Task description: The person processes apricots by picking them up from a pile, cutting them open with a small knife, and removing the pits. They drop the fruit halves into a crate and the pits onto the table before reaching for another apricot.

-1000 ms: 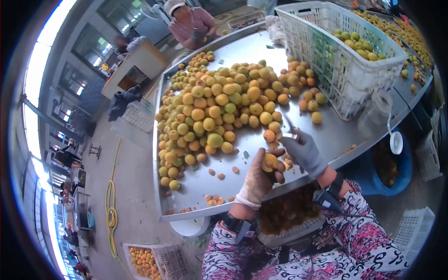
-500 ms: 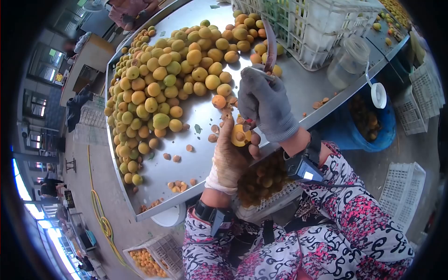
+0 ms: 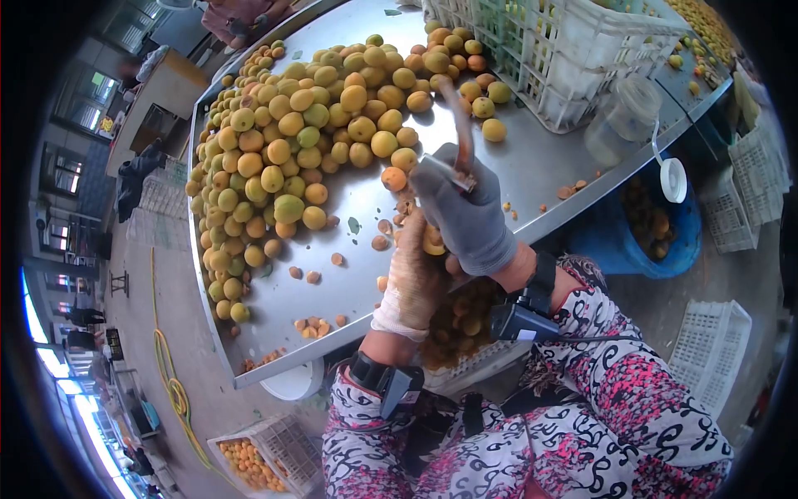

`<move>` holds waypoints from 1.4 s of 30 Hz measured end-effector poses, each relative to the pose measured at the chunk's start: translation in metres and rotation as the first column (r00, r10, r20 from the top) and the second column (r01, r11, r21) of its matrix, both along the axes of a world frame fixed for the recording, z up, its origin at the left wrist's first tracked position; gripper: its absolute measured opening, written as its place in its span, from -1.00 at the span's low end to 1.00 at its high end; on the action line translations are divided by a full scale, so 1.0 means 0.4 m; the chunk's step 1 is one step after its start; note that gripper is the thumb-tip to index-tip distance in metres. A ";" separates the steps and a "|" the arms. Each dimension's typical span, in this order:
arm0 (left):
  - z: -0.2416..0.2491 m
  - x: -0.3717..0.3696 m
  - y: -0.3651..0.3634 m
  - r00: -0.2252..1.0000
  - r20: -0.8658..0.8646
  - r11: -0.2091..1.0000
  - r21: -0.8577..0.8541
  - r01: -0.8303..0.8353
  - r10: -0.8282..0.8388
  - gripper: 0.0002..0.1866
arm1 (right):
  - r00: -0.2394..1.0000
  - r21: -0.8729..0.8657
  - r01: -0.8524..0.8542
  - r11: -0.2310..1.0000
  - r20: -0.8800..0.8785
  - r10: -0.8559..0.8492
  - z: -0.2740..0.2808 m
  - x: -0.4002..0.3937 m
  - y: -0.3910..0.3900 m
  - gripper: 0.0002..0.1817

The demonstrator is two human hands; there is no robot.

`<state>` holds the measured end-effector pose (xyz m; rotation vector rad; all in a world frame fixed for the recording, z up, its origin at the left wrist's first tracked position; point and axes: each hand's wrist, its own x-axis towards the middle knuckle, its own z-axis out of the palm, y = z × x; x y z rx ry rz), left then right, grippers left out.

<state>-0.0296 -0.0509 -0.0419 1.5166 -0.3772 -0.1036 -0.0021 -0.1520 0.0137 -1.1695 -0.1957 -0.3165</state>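
My left hand point(image 3: 411, 287), in a pale stained glove, is closed round a cut apricot point(image 3: 433, 242) near the table's front edge. Most of this fruit is hidden behind my hands. My right hand point(image 3: 467, 218), in a grey glove, grips a curved reddish-brown tool with a metal part point(image 3: 463, 133), which sticks up past the fist; its working end is hidden. Both hands meet at the apricot. Beyond them a large heap of whole apricots point(image 3: 291, 125) covers the metal table point(image 3: 353, 287). Several brown stones point(image 3: 380, 242) lie close to my left hand.
Below my hands, a crate of fruit pieces point(image 3: 461, 328) stands at the table's edge. A white crate point(image 3: 565, 66) and a clear plastic jar point(image 3: 623, 116) rest on the table. At right stands a blue bucket point(image 3: 682, 262). Another person point(image 3: 237, 21) is at the far side.
My right hand has turned and dropped nearer to my left, covering more of the apricot. The curved tool has swung left and tilted. Small orange bits now show right of my hand.
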 end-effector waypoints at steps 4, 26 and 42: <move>0.055 0.003 0.014 0.725 -0.673 0.917 -0.367 -0.157 -0.145 -0.61 | 0.957 0.491 -0.092 0.866 -0.195 0.212 -0.017 0.045 -0.028 -0.71; 0.016 0.078 0.096 0.788 -0.611 0.884 -0.409 -0.228 -0.079 -0.53 | 0.946 -0.696 -0.280 0.662 -0.317 0.067 -0.055 0.027 -0.002 -0.55; 0.047 0.056 0.069 0.838 -0.483 0.932 -0.110 -0.345 0.254 -0.56 | 0.981 -0.804 -0.188 0.564 -0.125 0.149 -0.117 0.028 0.015 -0.60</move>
